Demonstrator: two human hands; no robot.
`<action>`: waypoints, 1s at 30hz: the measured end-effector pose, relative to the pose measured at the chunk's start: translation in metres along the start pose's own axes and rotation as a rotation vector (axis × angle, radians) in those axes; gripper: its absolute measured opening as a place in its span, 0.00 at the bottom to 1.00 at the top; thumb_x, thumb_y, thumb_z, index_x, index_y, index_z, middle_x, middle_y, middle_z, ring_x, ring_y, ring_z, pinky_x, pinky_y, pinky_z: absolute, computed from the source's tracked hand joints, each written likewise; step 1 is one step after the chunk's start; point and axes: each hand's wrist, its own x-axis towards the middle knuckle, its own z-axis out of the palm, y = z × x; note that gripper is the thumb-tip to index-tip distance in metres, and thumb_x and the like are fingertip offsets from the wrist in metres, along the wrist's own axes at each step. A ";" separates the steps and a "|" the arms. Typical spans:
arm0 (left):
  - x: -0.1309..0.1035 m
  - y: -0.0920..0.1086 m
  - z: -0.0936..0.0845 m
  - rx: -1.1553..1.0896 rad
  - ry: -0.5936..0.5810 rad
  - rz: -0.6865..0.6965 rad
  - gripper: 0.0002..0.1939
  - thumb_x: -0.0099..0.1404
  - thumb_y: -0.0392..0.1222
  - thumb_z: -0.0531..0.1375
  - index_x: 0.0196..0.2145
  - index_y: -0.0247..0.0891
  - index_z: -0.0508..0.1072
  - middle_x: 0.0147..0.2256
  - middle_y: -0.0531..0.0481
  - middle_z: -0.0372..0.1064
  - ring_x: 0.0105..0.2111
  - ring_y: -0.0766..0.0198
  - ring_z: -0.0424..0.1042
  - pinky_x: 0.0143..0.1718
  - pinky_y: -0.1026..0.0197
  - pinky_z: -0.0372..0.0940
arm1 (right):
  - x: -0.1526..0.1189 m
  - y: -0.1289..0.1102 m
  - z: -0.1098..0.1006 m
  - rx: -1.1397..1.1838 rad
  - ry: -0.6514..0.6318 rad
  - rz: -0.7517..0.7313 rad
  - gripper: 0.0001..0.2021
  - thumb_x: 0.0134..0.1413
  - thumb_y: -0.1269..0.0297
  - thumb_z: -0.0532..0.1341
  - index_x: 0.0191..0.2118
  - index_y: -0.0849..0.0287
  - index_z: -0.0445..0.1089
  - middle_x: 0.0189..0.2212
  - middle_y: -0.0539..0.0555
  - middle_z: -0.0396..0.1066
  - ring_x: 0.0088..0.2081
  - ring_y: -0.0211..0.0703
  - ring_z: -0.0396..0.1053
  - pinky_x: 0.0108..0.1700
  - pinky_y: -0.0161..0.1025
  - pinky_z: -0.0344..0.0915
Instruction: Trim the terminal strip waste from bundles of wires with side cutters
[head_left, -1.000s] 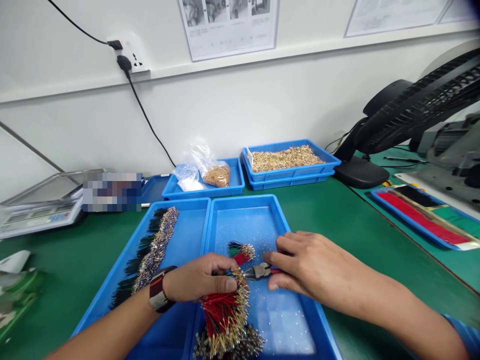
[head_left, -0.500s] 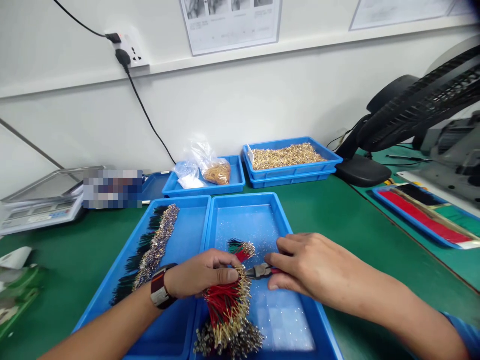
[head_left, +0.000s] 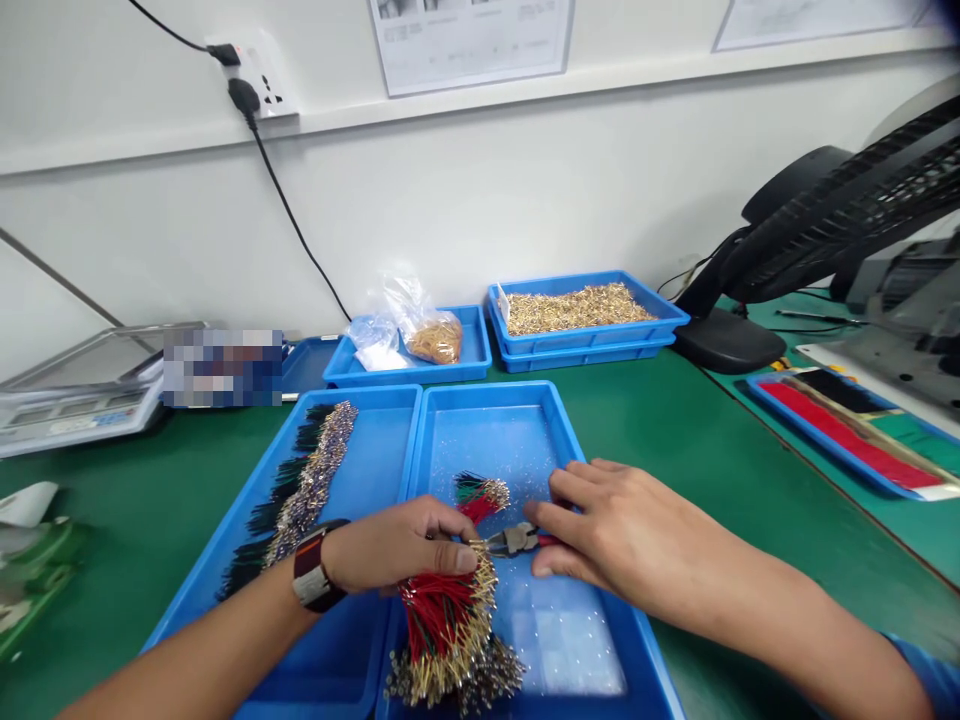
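Observation:
My left hand (head_left: 412, 545), with a watch at the wrist, pinches the upper end of a bundle of red and green wires (head_left: 442, 615) with gold-coloured tips. My right hand (head_left: 600, 520) is closed round red-handled pliers (head_left: 516, 541), whose jaws point left at the gold tips beside my left thumb. Whether the jaws touch a tip is too small to tell. Beneath the bundle, more wires with dark metallic ends (head_left: 480, 680) lie in the right blue tray (head_left: 559, 425). A small bunch of green and red wires (head_left: 481, 498) rests behind my left hand in that tray.
The left blue tray (head_left: 382, 400) holds a row of dark green wire bunches (head_left: 300, 490). Behind stand a tray with plastic bags (head_left: 435, 338) and stacked trays of gold-coloured pieces (head_left: 577, 308). A black fan (head_left: 731, 340) and a tray of coloured wires (head_left: 847, 430) are at the right, a scale (head_left: 82, 410) at the left.
The pliers' jaws have shifted slightly and now show more between the hands. Both hands keep their holds, and the whole view has moved a little.

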 end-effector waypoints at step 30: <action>0.000 -0.011 -0.007 -0.062 -0.081 0.041 0.22 0.65 0.61 0.70 0.40 0.37 0.84 0.26 0.53 0.71 0.24 0.65 0.65 0.26 0.65 0.60 | -0.002 0.003 0.000 0.081 -0.066 -0.011 0.20 0.76 0.44 0.53 0.42 0.54 0.71 0.34 0.51 0.67 0.32 0.48 0.65 0.37 0.45 0.54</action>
